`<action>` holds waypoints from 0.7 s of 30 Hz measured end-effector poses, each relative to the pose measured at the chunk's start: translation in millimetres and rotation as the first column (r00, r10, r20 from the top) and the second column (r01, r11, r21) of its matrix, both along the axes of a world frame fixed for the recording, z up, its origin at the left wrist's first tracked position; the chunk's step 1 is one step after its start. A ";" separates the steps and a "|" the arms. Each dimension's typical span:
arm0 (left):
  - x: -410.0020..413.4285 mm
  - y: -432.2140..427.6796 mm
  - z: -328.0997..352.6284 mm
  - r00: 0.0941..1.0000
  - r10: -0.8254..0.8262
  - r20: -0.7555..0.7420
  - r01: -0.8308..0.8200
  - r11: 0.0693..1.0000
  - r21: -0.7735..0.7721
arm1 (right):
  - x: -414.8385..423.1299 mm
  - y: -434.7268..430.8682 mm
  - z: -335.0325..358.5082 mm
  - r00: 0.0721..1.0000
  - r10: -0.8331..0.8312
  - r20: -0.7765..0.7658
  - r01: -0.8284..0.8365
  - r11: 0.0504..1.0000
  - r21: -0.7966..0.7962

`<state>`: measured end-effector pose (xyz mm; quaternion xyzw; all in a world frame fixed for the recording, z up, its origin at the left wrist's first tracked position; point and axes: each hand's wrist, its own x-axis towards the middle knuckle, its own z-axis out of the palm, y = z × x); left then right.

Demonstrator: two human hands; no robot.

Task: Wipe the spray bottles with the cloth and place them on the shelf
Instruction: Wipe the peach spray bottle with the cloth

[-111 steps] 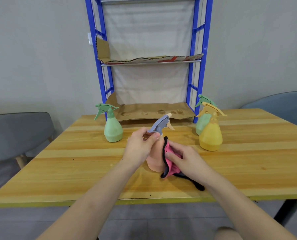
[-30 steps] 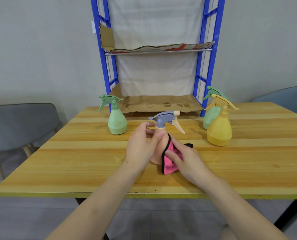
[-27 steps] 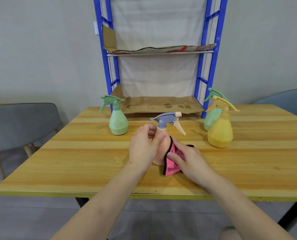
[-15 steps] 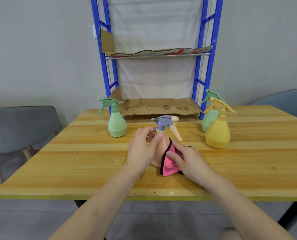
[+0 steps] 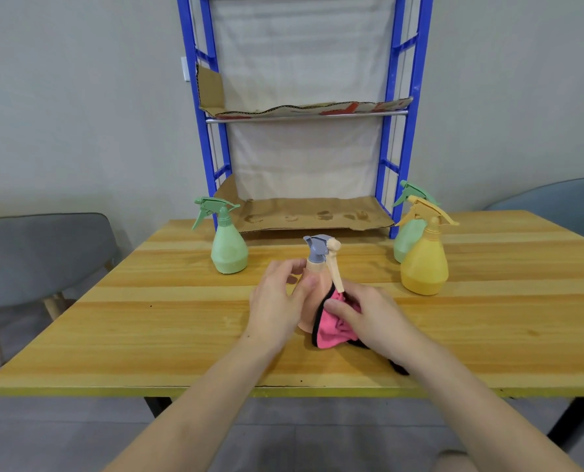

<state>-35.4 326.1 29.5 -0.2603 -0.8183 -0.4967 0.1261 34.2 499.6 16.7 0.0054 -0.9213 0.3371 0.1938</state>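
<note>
— Left hand grips the peach spray bottle at the table's middle; right hand pinches the pink cloth against it.
— Shelf holds none yet; three more bottles wait near the back edge.

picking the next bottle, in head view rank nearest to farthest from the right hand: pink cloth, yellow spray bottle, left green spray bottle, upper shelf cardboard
1. pink cloth, gripped by the right hand
2. yellow spray bottle, to its right
3. left green spray bottle, far left
4. upper shelf cardboard, high behind
</note>
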 end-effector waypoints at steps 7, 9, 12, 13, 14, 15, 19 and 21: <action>-2.1 -1.1 -0.9 0.997 -0.061 0.044 0.061 0.998 0.017 | 0.2 -8.3 2.1 1.000 0.005 -0.005 -0.005 0.998 -0.055; -3.7 -2.1 -2.1 0.996 -0.068 0.052 0.066 0.997 0.034 | 3.4 -3.3 -1.4 0.999 -0.023 0.049 0.024 1.000 -0.011; 0.1 -3.9 -5.0 0.993 -0.087 0.084 0.079 0.993 0.091 | 4.8 -2.6 4.0 0.999 0.008 0.048 -0.007 1.000 -0.009; 0.6 -4.1 -6.0 0.991 -0.095 0.091 0.085 0.991 0.108 | 4.5 -4.7 7.3 0.999 0.028 0.030 -0.027 0.999 -0.023; 0.7 -4.6 -6.8 0.990 -0.101 0.095 0.090 0.989 0.117 | 3.9 -8.3 10.7 0.999 0.039 0.010 -0.038 0.998 -0.040; 0.5 -5.2 -7.3 0.989 -0.109 0.098 0.097 0.988 0.122 | 1.8 -11.3 12.0 0.999 0.042 -0.017 -0.043 0.998 -0.055; -0.8 -7.2 -6.1 0.986 -0.136 0.093 0.127 0.987 0.101 | -0.4 -18.8 3.2 0.998 0.009 -0.059 -0.013 0.998 -0.068; -0.6 -8.5 -7.9 0.991 -0.106 0.081 0.099 0.992 0.083 | 1.7 -16.3 -3.1 1.000 -0.015 -0.027 0.014 0.999 -0.030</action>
